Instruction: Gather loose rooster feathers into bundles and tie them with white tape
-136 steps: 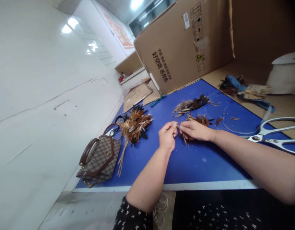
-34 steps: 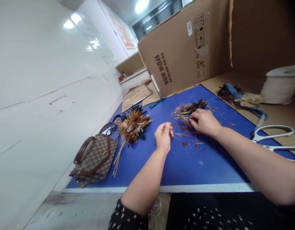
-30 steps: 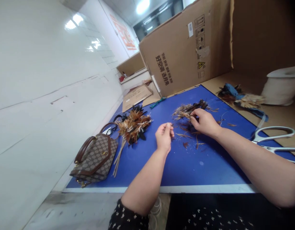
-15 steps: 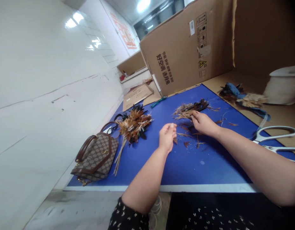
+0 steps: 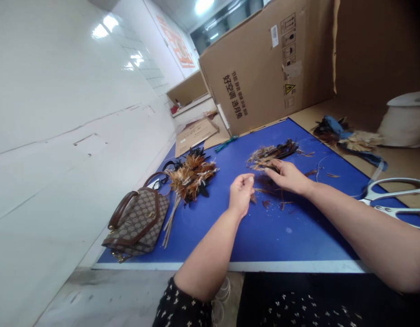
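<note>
My left hand is closed in a pinch above the blue tabletop. A small brown feather shows just below its fingers; most of what it holds is hidden. To the right, my right hand reaches to the near side of a pile of brown and black feathers. Its thumb and fingers are apart, with feathers between and beside them. Loose brown feathers and scraps lie below the hands. On the left rests a brown and black feather bunch with bare stems pointing towards me.
A patterned handbag stands at the left edge. Large scissors lie at the right, by my forearm. Behind are a big cardboard box, a feather bundle with blue ribbon and a white spool. Teal ties lie at the back.
My right hand has left my left hand and gone to the feather pile; lately it shifted slightly left with fingers spreading. My left hand stays pinched, slightly further right. More loose feathers show.
</note>
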`<state>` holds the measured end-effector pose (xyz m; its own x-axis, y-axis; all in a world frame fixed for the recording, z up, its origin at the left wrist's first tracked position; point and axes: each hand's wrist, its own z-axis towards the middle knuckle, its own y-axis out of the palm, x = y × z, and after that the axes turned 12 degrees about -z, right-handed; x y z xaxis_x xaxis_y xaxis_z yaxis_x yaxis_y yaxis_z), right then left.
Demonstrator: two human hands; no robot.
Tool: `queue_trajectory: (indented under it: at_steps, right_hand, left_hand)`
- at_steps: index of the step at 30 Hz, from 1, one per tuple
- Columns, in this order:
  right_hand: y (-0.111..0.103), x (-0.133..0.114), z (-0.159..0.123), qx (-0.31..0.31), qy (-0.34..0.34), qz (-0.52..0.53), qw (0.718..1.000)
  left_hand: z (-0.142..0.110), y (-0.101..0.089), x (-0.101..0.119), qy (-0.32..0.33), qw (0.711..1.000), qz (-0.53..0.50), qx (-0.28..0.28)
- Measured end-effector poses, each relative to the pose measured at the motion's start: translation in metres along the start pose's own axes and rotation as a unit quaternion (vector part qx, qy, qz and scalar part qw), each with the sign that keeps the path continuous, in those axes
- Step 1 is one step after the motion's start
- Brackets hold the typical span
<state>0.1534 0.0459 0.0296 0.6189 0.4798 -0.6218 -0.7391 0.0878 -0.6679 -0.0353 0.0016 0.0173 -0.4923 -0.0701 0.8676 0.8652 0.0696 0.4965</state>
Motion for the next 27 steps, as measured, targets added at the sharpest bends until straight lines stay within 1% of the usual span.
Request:
queue_trajectory:
  at_steps: [3, 5, 10, 14, 18, 23, 27]
  right_hand:
    - [0.006, 0.000, -0.001, -0.008, 0.002, 0.008, 1.000]
    - [0.008, -0.002, -0.002, -0.016, -0.004, 0.017, 1.000]
    - [0.009, -0.006, -0.004, -0.047, -0.021, 0.044, 0.998]
    - [0.010, -0.005, -0.005, -0.068, -0.023, 0.057, 0.996]
    - [0.010, -0.005, -0.005, -0.077, -0.025, 0.058, 0.995]
    - [0.009, -0.007, -0.004, -0.056, -0.008, 0.046, 0.997]
    - [0.007, -0.003, -0.002, -0.007, 0.034, 0.027, 0.999]
  left_hand:
    - [0.000, 0.000, -0.004, 0.008, 1.000, 0.023, -0.003]
    - [0.000, -0.001, -0.006, 0.008, 1.000, 0.012, 0.013]
    - [0.000, -0.001, -0.005, -0.031, 0.999, -0.022, 0.009]
    - [0.000, 0.000, -0.004, -0.016, 0.999, -0.028, 0.015]
    - [0.001, 0.000, -0.004, 0.000, 0.999, -0.019, 0.030]
    - [0.004, 0.000, 0.001, 0.038, 0.997, -0.032, 0.054]
    - [0.008, -0.003, 0.008, 0.064, 0.994, -0.050, 0.079]
